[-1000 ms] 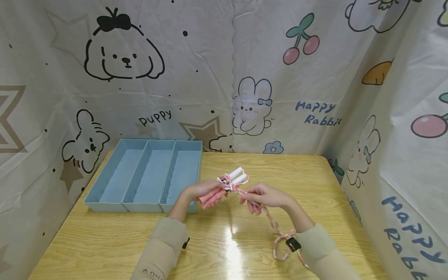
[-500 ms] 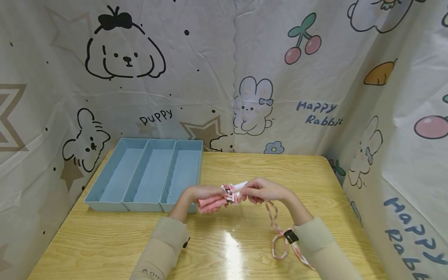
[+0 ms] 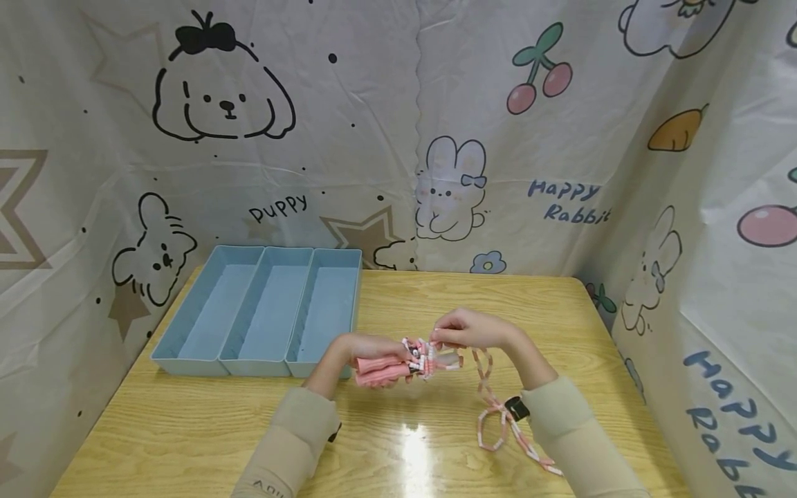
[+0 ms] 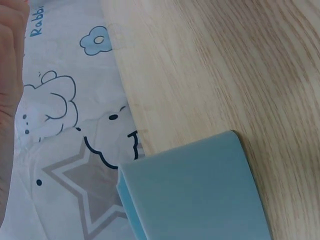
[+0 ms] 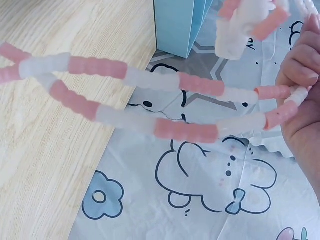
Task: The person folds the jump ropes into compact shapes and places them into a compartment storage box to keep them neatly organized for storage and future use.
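Note:
A beaded skipping rope in pink and white has two pink handles (image 3: 382,371), held side by side by my left hand (image 3: 373,348). Turns of rope (image 3: 426,360) are wound around the bundle just right of that hand, and the blurred white handle ends (image 3: 450,361) point right. My right hand (image 3: 470,328) pinches the rope close above the wound part. From it a doubled length of rope (image 5: 187,131) hangs slack across the right wrist view. In the left wrist view only the edge of the left hand (image 4: 7,65) shows; the rope is out of sight there.
A blue tray (image 3: 289,369) with three compartments stands to the left, close by the left forearm. Loose rope (image 3: 492,448) lies looped on the wooden table (image 3: 249,436) beside the right wrist's black camera (image 3: 517,408). Patterned cloth (image 3: 373,104) hangs behind and at both sides.
My right hand has moved from below the white handle ends to above them, carrying the rope around. The bundle has tipped, its white ends swinging from up-right to rightward. The tray has stayed put.

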Action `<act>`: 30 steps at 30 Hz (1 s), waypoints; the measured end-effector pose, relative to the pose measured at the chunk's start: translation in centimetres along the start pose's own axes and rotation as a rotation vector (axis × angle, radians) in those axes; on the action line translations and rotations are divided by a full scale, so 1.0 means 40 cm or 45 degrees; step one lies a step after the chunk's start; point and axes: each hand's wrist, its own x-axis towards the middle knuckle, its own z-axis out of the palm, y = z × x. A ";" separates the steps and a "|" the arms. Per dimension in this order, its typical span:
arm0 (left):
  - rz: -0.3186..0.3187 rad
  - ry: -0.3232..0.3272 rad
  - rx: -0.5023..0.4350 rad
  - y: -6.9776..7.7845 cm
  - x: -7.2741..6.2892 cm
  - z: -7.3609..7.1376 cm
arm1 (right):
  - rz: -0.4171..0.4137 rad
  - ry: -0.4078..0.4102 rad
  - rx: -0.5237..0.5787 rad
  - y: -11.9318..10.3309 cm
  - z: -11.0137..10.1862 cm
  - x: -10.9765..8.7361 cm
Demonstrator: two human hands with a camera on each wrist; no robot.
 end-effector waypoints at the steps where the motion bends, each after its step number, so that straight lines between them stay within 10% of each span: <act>1: -0.004 -0.016 -0.003 0.002 0.002 0.002 | 0.000 0.001 -0.005 0.000 -0.001 0.000; 30: 0.073 -0.285 -0.110 0.017 0.003 0.041 | -0.089 0.063 0.225 0.069 0.028 0.029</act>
